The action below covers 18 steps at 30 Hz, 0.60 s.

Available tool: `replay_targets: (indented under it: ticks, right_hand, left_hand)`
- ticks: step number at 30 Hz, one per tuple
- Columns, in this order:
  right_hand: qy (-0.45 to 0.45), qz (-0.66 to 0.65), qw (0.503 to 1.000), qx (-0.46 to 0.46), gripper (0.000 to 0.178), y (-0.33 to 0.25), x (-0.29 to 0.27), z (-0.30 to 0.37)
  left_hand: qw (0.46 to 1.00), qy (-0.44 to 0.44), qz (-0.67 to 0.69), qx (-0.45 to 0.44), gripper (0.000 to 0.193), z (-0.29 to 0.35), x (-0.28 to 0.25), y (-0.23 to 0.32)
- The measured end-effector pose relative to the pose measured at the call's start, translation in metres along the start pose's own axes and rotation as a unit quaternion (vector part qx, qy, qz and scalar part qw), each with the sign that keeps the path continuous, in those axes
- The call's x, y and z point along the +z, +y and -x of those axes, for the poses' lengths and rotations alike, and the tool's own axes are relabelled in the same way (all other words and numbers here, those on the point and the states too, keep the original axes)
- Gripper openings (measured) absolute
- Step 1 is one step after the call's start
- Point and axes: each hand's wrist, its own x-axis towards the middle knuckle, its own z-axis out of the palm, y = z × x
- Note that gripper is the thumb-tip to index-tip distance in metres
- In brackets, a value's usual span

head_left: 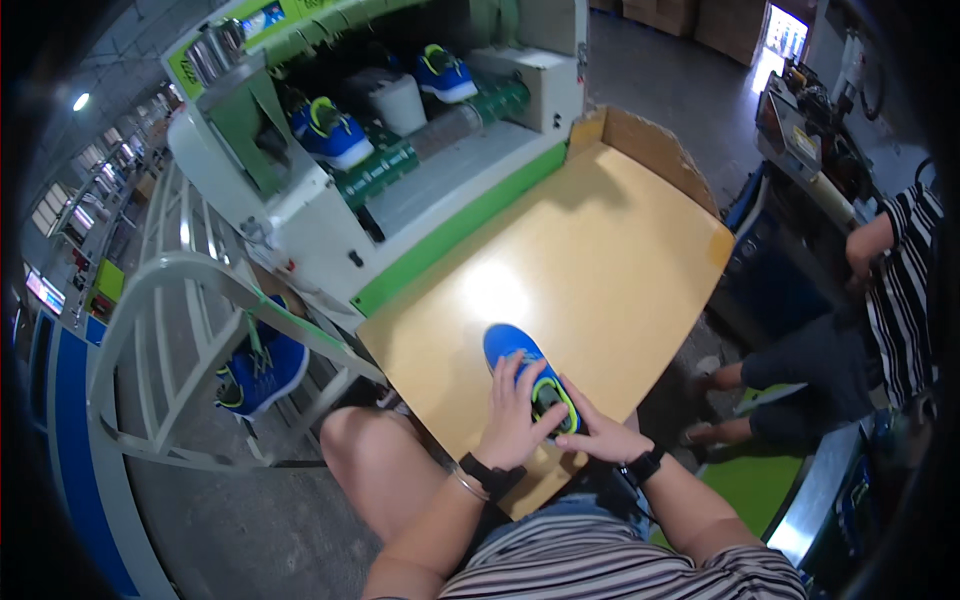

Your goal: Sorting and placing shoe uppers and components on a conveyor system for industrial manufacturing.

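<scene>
A blue sneaker (pixel 503 343) with a lime-edged collar and a dark inside lies on the tan tabletop, its toe pointing away from me. My left hand (pixel 512 418) grips its left side, with the fingers over the laces and the thumb near the collar. On the other side my right hand (pixel 603 432) holds the heel end, thumb close to the opening. Parts of the sneaker's sides and heel are hidden under my hands. Both wrists wear dark bands.
The tan tabletop (pixel 620 250) has a cardboard edge (pixel 655 150) at its far right. Behind it stands a white and green machine (pixel 330 235) carrying blue sneakers on a green roller. A rack (pixel 190 265) with another sneaker (pixel 265 370) is at left; a person (pixel 830 340) is at right.
</scene>
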Motion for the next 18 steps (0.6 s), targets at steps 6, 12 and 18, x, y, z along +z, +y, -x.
replay_targets:
  ticks: [6,12,18]
  right_hand:
    - [-0.009,-0.073,0.997,0.016,0.101,0.000,0.005,-0.001]
    - [-0.006,-0.056,0.998,0.000,0.101,-0.001,0.002,-0.001]
    - [-0.007,-0.036,0.999,0.003,0.102,-0.006,0.000,0.001]
  left_hand:
    - [1.000,0.007,-0.012,-0.004,0.073,0.002,-0.003,-0.002]
    - [1.000,0.001,-0.002,-0.012,0.073,0.000,-0.002,0.000]
    - [1.000,-0.003,-0.009,-0.017,0.074,-0.001,-0.006,0.005]
